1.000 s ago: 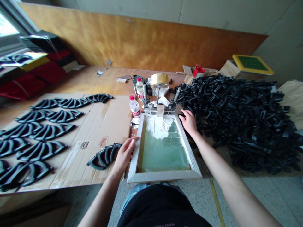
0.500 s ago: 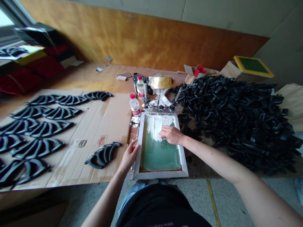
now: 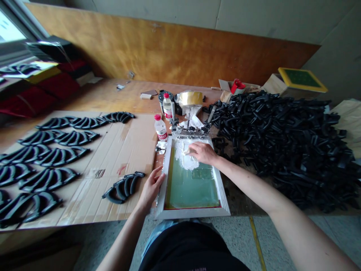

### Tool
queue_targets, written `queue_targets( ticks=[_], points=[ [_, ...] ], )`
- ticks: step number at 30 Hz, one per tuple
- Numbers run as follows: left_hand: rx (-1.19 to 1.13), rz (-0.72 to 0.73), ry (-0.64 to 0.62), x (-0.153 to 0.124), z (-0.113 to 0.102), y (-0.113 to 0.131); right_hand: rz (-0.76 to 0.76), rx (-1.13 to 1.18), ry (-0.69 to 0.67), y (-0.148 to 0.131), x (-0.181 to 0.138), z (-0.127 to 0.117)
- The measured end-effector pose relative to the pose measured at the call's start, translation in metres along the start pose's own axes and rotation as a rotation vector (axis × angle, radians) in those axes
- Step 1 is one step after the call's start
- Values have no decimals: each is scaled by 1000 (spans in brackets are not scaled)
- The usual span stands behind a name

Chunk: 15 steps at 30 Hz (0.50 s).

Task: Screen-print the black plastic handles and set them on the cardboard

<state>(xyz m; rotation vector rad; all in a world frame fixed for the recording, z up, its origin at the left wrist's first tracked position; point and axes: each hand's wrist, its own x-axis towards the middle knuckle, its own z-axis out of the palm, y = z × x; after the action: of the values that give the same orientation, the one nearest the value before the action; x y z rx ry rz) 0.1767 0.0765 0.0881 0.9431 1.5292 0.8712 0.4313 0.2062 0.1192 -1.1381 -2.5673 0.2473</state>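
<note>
A screen-printing frame [image 3: 225, 209] with a green mesh lies before me, fixed at its far end to a metal hinge clamp [image 3: 190, 132]. White ink [image 3: 188, 162] is smeared thickly over the far part of the mesh. My right hand [image 3: 203, 152] is closed on a small pale squeegee [image 3: 187, 151], mostly hidden by the fingers, above the ink. My left hand [image 3: 152, 186] is at the frame's left side, its fingers bent against the edge; the thumb's grip is partly hidden. Left of it, several curved black plastic handles [image 3: 124, 187] sit in a row on cardboard.
More handles [image 3: 62, 156] stand in rows on the cardboard sheet [image 3: 113, 150] at left. A large heap of black parts [image 3: 276, 146] fills the right. Two red-capped bottles [image 3: 160, 128], a tape roll [image 3: 191, 98] and a dark can [image 3: 165, 97] stand behind the frame.
My right hand has moved away from me, towards the hinge clamp, with the squeegee. The frame's near end looks larger and slightly raised. My left hand stays at its left edge.
</note>
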Motion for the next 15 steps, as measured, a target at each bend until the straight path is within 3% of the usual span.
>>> queue_targets(
  ticks=[3, 5, 9, 12, 15],
  points=[
    [-33, 44, 2, -10, -6, 28, 220, -56, 64, 22, 39, -21],
    [-34, 100, 41, -14, -8, 50, 345, -86, 125, 46, 49, -37],
    [-149, 297, 124, -8, -4, 96, 628, -19, 303, 96, 19, -56],
    [-267, 416, 130, 9, 6, 124, 780, 65, 278, 108, -18, -37],
    [-367, 390, 127, 23, 15, 135, 675, 141, 158, 85, -44, 7]
  ],
)
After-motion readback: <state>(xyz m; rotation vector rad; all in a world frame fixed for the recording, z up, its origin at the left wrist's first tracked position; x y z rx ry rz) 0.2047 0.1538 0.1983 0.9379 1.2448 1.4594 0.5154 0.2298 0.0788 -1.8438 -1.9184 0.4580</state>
